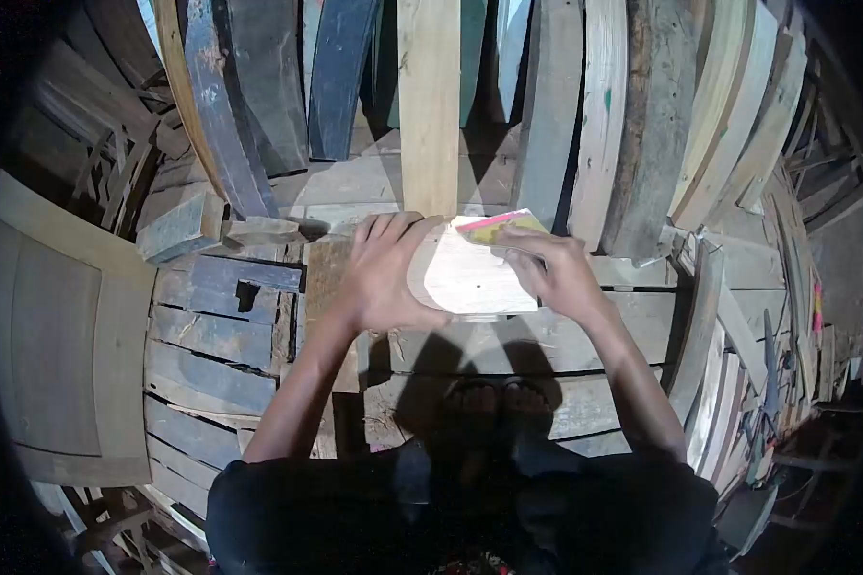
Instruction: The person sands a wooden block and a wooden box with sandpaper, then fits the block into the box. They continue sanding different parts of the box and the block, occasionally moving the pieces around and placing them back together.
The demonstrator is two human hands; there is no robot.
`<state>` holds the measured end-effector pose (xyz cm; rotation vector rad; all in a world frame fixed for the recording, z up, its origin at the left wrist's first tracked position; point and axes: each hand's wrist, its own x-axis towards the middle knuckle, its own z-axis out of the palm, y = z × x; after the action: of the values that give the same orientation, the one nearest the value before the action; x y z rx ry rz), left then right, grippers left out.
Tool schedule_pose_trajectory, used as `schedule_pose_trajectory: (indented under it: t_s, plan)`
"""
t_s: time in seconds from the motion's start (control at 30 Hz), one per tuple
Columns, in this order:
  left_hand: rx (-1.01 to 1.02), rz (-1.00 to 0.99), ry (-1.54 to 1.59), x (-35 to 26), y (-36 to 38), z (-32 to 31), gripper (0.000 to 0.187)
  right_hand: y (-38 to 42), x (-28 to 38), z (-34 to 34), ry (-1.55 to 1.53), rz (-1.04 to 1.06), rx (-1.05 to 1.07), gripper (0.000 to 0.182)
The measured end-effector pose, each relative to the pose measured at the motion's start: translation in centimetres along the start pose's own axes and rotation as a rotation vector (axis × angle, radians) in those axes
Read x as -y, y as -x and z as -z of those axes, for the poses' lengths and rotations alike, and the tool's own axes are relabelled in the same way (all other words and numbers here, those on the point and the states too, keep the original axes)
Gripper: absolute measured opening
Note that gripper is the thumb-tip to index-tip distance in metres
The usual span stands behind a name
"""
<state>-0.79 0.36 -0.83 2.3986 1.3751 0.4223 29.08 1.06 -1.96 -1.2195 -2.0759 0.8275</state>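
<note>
A small pale wooden board (478, 278), rounded at its left end and brightly lit, lies level in front of me. My left hand (385, 273) grips that rounded end, fingers along the far edge and thumb along the near one. On the board's far right corner, my right hand (551, 268) holds a folded yellow sheet with a pink edge, which looks like sandpaper (499, 228). Part of the sheet is hidden under the fingers. Some of the board's left side is covered by my left hand.
Several long planks (429, 115) stand upright along the far side. A wooden block (184, 228) sits at the left, near a panelled door (58, 335). Slatted boards (604, 321) with gaps lie beneath, my sandalled feet (499, 395) below them. Scrap wood (729, 383) is piled at the right.
</note>
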Motion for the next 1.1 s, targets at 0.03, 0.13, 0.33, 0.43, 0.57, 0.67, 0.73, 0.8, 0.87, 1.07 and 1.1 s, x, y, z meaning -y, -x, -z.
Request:
schedule_pose_trajectory:
  t_s: [0.03, 0.13, 0.33, 0.43, 0.57, 0.67, 0.73, 0.8, 0.87, 1.07, 1.1]
  plan:
    - [-0.017, -0.006, 0.006, -0.1, -0.2, 0.2, 0.127, 0.6, 0.4, -0.2, 0.040, 0.119, 0.043, 0.039]
    - [-0.029, -0.001, -0.025, -0.4, 0.4, -0.1, 0.127, 3.4, 2.4, -2.2, 0.145, 0.464, 0.159, 0.038]
    - [-0.015, 0.008, -0.018, 0.0, -0.3, 0.0, 0.128, 1.9, 0.2, -0.6, 0.106, 0.239, 0.117, 0.037]
    - [-0.071, -0.029, -0.022, -0.5, 0.3, 0.0, 0.127, 2.8, 1.0, -1.5, 0.114, 0.341, 0.108, 0.037]
    - [-0.022, -0.016, -0.020, -0.1, -0.2, 0.1, 0.125, -0.2, -6.7, 3.2, 0.205, -0.013, -0.273, 0.035]
    - [-0.029, 0.018, -0.025, -0.2, 0.0, 0.3, 0.125, 1.1, -11.8, 8.3, -0.002, -0.058, -0.739, 0.031]
    - [-0.044, 0.021, 0.015, -0.5, 0.4, -0.1, 0.125, 1.8, -11.5, 9.6, -0.121, -0.162, -0.869, 0.034]
    - [-0.042, 0.021, 0.018, -0.4, 0.3, -0.2, 0.124, 2.6, -11.8, 10.8, -0.210, -0.297, -0.879, 0.035]
    - [-0.051, 0.001, -0.020, -0.3, 0.2, -0.1, 0.122, 4.5, -13.4, 10.8, -0.283, -0.477, -0.757, 0.036]
    - [-0.102, -0.038, -0.021, 0.1, 0.5, -0.8, 0.123, 7.8, -17.0, 5.7, -0.218, -0.393, -0.728, 0.043]
    - [-0.111, -0.039, -0.029, 0.1, 0.5, -0.7, 0.122, 7.9, -17.2, 5.5, -0.222, -0.395, -0.709, 0.044]
